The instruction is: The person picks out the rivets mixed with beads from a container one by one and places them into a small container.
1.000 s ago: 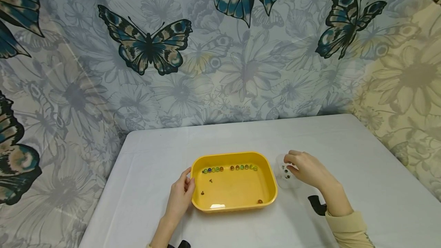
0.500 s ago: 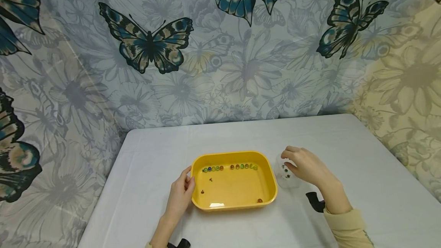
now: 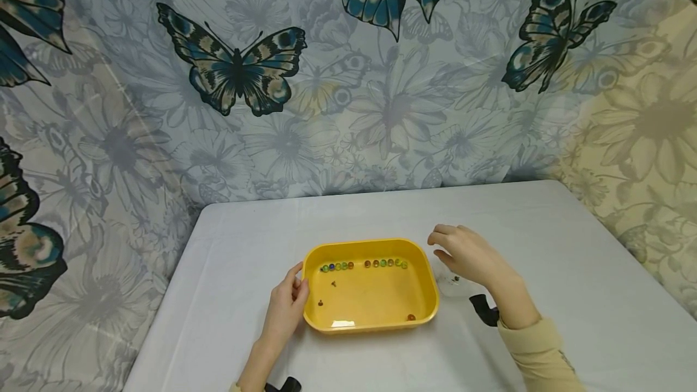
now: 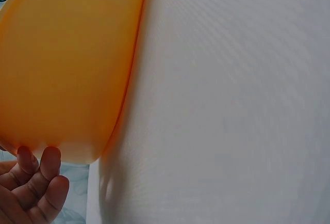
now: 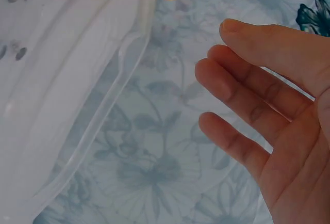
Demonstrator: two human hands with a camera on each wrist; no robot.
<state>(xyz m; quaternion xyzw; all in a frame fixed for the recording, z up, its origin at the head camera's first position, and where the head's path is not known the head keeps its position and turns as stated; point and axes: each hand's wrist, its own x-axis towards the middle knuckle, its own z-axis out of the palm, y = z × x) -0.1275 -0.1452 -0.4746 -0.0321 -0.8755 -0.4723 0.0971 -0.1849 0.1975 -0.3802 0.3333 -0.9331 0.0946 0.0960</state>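
Note:
My left hand (image 3: 285, 302) grips the left side of a yellow tray (image 3: 370, 323), thumb at the rim and fingers against the outer wall, as the left wrist view also shows. Inside the tray, small glassy round beads (image 3: 383, 263) lie in two short rows along the far side. One amber bead (image 3: 411, 317) sits in the near right corner, and two tiny brown pieces (image 3: 334, 284) lie toward the left. My right hand (image 3: 467, 256) hovers beyond the tray's right edge, over a clear plastic container (image 5: 98, 126). Its thumb and fingers are apart, with nothing visible between them.
Small dark pieces (image 3: 455, 279) lie in the clear container, right beside the tray. A white cloth covers the table (image 3: 245, 247). Behind it hangs butterfly-patterned fabric (image 3: 348, 138). Black straps (image 3: 484, 310) are on both wrists.
My right hand has lifted from over the clear container and moved left and away, toward the tray's far right corner. The left hand and the tray stay put.

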